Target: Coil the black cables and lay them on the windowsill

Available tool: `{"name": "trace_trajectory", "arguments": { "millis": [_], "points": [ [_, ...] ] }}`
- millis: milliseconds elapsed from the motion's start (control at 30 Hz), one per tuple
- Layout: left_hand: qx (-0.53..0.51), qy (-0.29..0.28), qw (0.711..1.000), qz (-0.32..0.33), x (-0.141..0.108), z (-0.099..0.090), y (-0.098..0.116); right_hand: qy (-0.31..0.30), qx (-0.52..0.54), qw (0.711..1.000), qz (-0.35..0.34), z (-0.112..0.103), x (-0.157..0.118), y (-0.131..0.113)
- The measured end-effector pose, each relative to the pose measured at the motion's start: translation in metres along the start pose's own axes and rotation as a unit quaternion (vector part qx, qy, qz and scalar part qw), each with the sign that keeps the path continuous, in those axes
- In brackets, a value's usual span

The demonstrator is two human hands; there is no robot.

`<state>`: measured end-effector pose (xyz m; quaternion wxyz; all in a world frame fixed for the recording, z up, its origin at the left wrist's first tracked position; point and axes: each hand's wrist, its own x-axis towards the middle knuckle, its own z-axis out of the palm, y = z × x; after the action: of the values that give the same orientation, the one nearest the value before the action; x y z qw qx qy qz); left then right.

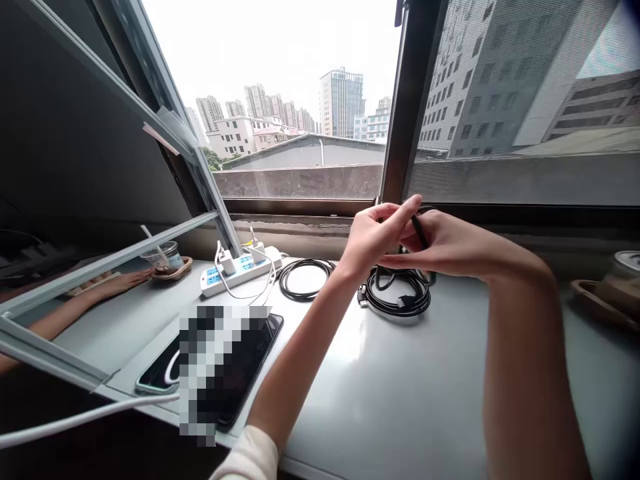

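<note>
My left hand (370, 237) and my right hand (450, 243) meet above the desk near the window, fingers bent towards each other. A loop of black cable (419, 232) runs between their fingers, and both hands appear closed on it. Exactly where each fingertip pinches is partly hidden. Below them lies a coil of black cable (395, 312), with a metal plug (363, 298) at its left and a dark connector (407, 302) on top. Whether the held length belongs to that coil I cannot tell. To the left, a second black cable coil (287, 283) rests on the desk.
A white power strip (213, 288) with plugged-in chargers sits at the left rear. A dark tablet-like device (265, 350), partly pixelated, lies front left. Cups on trays stand at far left and right (625, 287). A metal frame (215, 180) leans left; another person's hand (125, 283) shows behind it.
</note>
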<state>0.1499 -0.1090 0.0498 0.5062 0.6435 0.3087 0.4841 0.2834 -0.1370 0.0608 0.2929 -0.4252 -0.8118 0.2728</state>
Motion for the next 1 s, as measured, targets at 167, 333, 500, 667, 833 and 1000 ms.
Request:
{"name": "trace_trajectory", "arguments": {
  "millis": [167,333,500,667,833,1000],
  "points": [
    [-0.021,0.001,1.000,0.012,-0.004,0.002,0.003,0.021,-0.018,0.999,-0.028,0.000,-0.004,-0.005],
    [-0.044,-0.100,0.994,0.014,-0.018,-0.006,0.024,0.103,-0.017,0.991,-0.080,-0.009,-0.021,-0.018],
    [0.023,-0.092,0.994,0.056,-0.029,0.000,0.032,0.153,-0.051,0.984,-0.078,-0.006,-0.027,-0.027],
    [0.036,-0.007,0.994,0.107,-0.035,0.029,0.012,0.185,-0.146,0.970,-0.063,-0.001,-0.029,-0.031],
    [0.056,0.038,0.983,0.168,-0.048,0.050,0.003,0.169,-0.067,0.982,-0.043,-0.013,-0.040,-0.026],
    [0.051,-0.014,0.994,0.099,-0.042,0.043,0.001,0.160,-0.058,0.985,-0.032,-0.014,-0.039,-0.019]
  ]
}}
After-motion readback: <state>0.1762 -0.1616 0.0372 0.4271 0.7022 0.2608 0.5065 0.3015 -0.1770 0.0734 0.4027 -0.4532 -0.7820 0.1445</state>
